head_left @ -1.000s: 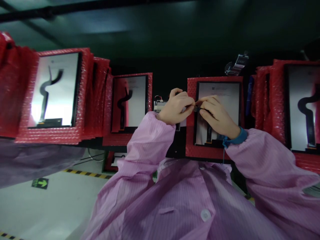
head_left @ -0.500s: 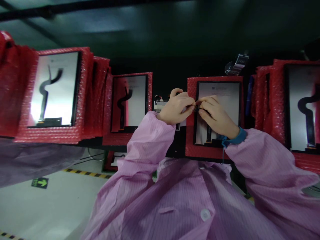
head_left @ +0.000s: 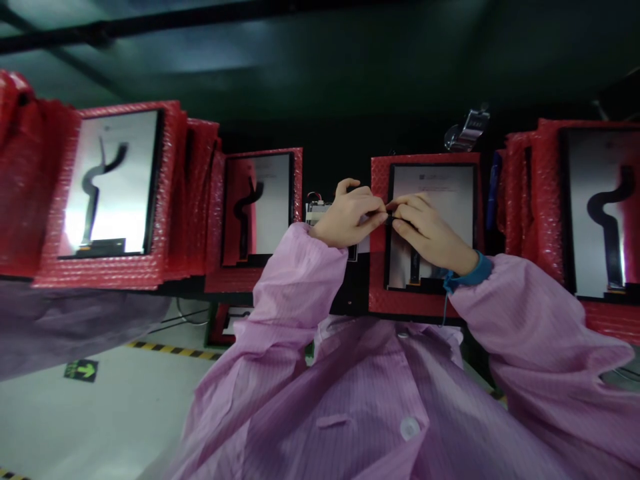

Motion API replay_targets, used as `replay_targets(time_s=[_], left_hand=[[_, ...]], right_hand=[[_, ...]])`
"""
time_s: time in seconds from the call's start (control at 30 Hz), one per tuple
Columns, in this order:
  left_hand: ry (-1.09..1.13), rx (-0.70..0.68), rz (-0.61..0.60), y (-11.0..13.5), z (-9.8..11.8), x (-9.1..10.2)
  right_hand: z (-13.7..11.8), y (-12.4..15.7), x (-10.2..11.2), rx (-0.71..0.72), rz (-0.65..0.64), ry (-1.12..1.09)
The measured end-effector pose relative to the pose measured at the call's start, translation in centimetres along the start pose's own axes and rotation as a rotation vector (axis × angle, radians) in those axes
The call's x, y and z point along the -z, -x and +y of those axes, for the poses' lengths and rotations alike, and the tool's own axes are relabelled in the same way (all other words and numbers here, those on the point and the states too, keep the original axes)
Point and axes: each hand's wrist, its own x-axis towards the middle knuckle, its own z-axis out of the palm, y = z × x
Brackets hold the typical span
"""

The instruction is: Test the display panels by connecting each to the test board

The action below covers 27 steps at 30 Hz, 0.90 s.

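This is an electronics assembly factory. Display panels (head_left: 111, 181) with black ribbon cables lie in red bubble-wrap sleeves (head_left: 170, 267) along a dark workbench (head_left: 330, 133). The person at the bench wears a pink striped anti-static smock (head_left: 360, 400) and a blue wrist strap (head_left: 473, 275). Below the bench, the pale floor (head_left: 100, 413) carries yellow-black hazard tape (head_left: 170, 348) and a green arrow sign (head_left: 81, 369).

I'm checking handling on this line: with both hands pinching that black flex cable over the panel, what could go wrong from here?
1. The left hand and right hand pinch the thin flex cable between them; a hard pull or twist may crease or tear it.
2. The hands are bare over the display panel, so fingerprints may be left on it.
3. The panel only lies on red bubble wrap; a tug might drag it.
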Motion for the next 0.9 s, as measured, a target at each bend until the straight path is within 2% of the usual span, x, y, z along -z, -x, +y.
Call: replay_targets(time_s=[0.33,0.63,0.9], left_hand=[[0.010,-0.025,0.101,0.02,-0.09,-0.26],[0.037,-0.010,0.100,0.01,0.28,-0.23],[0.013,0.057,0.080,0.09,0.52,-0.47]], right_hand=[[-0.07,0.16,-0.23,0.020,0.020,0.012],[0.28,0.23,-0.60,0.057,0.054,0.000],[0.46,0.29,-0.96,0.085,0.067,0.025]])
